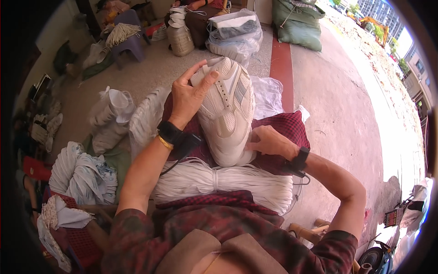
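Observation:
A stack of cream shoe uppers (228,109) with grey side stripes and mesh panels stands over my lap, toe end toward me. No lace shows in the eyelets of the top one. My left hand (189,93) grips its far left edge, thumb on top and fingers around the side. At the near right side, my right hand (269,140) has bent fingers drawn together against the stack; their tips are partly hidden. Under the near end lies a thick bundle of white shoelaces (187,185), tied at its middle. Red-and-black checked cloth (285,125) covers my lap.
To the left are bagged uppers (114,118), a pile of white pieces (75,176) and a red basket (86,244). Ahead sit another person (203,20) and a plastic-wrapped pack (235,34). Green sacks (299,27) stand far right; a wooden stool (305,233) is lower right.

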Demonstrator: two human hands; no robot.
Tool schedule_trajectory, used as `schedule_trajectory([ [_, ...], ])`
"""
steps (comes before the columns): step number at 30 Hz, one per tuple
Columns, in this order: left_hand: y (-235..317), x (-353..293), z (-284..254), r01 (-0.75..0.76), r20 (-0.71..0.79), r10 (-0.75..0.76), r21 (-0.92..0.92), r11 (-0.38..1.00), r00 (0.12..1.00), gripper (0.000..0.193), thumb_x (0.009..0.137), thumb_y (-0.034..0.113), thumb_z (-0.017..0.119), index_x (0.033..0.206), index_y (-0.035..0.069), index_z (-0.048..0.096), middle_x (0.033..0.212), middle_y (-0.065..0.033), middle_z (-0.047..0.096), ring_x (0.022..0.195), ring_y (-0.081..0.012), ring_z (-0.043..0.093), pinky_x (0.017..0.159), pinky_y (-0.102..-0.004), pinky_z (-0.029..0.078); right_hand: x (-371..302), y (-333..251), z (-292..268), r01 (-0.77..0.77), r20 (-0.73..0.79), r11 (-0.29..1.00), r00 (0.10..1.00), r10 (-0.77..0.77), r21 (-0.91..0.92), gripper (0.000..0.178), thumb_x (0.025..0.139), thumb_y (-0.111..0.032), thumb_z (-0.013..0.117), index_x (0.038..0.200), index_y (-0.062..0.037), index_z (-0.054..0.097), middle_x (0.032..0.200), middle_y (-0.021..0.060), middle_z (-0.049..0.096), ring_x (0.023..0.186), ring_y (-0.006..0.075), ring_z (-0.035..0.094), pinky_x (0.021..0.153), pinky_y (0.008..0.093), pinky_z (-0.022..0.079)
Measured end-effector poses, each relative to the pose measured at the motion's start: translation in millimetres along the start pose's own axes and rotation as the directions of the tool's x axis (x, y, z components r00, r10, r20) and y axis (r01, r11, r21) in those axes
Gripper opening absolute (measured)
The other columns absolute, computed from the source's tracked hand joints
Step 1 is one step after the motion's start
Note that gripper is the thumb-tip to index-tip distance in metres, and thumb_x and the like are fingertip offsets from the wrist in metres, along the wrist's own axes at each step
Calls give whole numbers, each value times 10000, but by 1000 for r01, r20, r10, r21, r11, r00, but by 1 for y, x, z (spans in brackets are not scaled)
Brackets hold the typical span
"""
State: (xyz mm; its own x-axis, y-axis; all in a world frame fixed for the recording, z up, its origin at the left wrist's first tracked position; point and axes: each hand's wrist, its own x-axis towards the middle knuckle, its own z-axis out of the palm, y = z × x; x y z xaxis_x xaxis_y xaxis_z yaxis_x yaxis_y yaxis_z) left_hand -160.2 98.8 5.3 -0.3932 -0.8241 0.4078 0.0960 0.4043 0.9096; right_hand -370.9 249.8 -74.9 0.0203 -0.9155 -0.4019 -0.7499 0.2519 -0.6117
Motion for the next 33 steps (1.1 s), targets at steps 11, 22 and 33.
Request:
schedule_trajectory([
  [11, -4, 16, 26, -449, 303, 383, 187, 874, 873, 542, 1045, 443, 347, 1158, -2, 635, 1088, -209, 633, 1037, -358, 601, 918, -401, 451, 6, -100, -83, 602, -620, 798, 640, -454, 37, 465, 1015, -393, 466, 1329, -53, 511, 1255, 154, 581, 1197, 302, 521, 1053, 403, 350],
  [22, -32, 27, 21, -201, 199, 166, 168, 965, 966, 587, 1053, 474, 267, 1284, -2, 519, 1213, -177, 598, 1152, -259, 562, 1003, -345, 413, 69, -107, -70, 386, -779, 851, 379, -499, -357, 374, 1016, -365, 415, 1163, -98, 630, 1034, 178, 651, 943, 386, 579, 874, 436, 422],
  [33, -37, 7, 24, -255, 38, 257, 337, 906, 966, 363, 1048, 267, 338, 1179, 15, 564, 1138, -193, 631, 1048, -320, 633, 909, -387, 480, 68, -103, -55, 288, -766, 844, 360, -533, -452, 304, 996, -285, 431, 1058, -90, 657, 959, 159, 624, 911, 379, 562, 812, 470, 437],
])
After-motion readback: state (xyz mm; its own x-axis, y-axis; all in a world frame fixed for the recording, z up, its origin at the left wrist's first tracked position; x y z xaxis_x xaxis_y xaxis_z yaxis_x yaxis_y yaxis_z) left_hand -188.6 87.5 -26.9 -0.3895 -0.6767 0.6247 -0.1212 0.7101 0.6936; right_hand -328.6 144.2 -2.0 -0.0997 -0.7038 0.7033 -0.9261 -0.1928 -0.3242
